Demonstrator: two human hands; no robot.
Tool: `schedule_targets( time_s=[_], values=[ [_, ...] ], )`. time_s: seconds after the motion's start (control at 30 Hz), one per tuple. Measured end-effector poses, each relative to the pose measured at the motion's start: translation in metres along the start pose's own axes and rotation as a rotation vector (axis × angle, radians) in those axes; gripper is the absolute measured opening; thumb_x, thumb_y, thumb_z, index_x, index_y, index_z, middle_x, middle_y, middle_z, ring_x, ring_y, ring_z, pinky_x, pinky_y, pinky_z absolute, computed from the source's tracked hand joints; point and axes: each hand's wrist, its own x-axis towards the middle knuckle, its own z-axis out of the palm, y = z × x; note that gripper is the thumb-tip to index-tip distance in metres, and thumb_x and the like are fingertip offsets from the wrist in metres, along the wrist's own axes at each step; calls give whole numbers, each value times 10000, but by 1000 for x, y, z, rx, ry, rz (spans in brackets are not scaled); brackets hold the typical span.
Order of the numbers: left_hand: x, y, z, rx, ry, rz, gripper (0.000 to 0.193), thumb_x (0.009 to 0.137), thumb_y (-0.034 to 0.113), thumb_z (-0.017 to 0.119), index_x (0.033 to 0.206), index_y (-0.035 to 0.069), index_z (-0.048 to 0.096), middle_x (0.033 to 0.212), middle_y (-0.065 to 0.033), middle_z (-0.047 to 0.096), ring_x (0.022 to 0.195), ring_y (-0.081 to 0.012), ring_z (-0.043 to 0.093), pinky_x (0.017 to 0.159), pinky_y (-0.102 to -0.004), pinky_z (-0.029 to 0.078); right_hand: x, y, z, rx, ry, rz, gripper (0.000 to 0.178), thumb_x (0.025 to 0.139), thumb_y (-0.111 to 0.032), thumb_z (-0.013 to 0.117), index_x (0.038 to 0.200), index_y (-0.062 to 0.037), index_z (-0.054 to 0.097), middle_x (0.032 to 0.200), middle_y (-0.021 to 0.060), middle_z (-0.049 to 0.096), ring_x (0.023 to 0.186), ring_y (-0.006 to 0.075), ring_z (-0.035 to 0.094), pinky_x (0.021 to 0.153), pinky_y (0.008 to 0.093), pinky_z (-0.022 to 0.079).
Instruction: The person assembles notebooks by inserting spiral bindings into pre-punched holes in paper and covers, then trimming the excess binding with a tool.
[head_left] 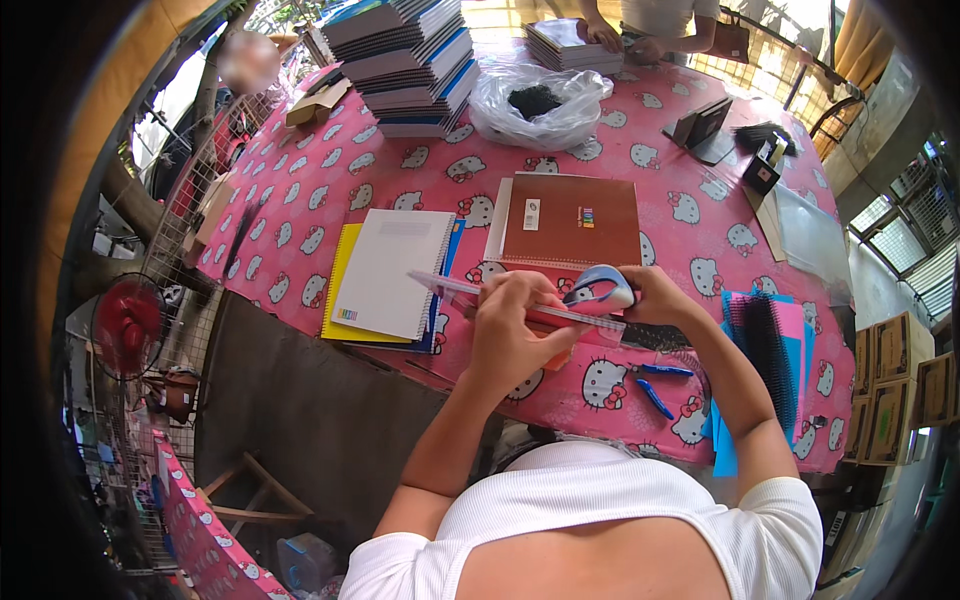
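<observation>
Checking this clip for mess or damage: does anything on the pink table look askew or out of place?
Nothing looks damaged or spilled. Blue-handled pliers lie loose near the front edge, and blue sheets overhang the table edge. Both hands, left hand and right hand, hold a ruler.

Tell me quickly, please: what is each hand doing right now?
Left hand: closed on a clear ruler.
Right hand: closed on a blue and white tape dispenser.

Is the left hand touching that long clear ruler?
Touching. The head view shows the left hand with its fingers curled over the clear ruler, which sticks out past the knuckles.
</observation>
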Motion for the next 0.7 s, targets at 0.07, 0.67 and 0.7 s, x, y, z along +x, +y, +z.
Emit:
schedule_targets(
  time_s=[0.07, 0.67, 0.7],
  values=[
    [0, -11, 2, 347, -122, 276, 450, 562, 171, 839, 905, 90, 560, 825, -36, 626, 837, -242, 613, 952, -409, 366, 3, 11, 0, -331, 26, 190, 493, 594, 1, 662, 1084, -40, 623, 832, 39, 648, 798, 125, 582, 742, 292, 473],
    [9, -17, -6, 282, -38, 144, 361, 577, 281, 857, 835, 128, 655, 819, -19, 653, 954, -250, 578, 1008, -451, 296, -11, -14, -13, 529, 94, -37, 404, 569, -3, 681, 970, -37, 648, 816, 82, 667, 743, 140, 609, 676, 304, 498],
    [6, -18, -10, 378, -28, 149, 367, 576, 293, 855, 842, 135, 656, 848, -11, 656, 991, -255, 571, 1030, -500, 244, -2, -23, -11, 262, 36, 24, 414, 570, -3, 683, 980, -37, 647, 840, 74, 669, 761, 145, 611, 684, 311, 501]
  ],
)
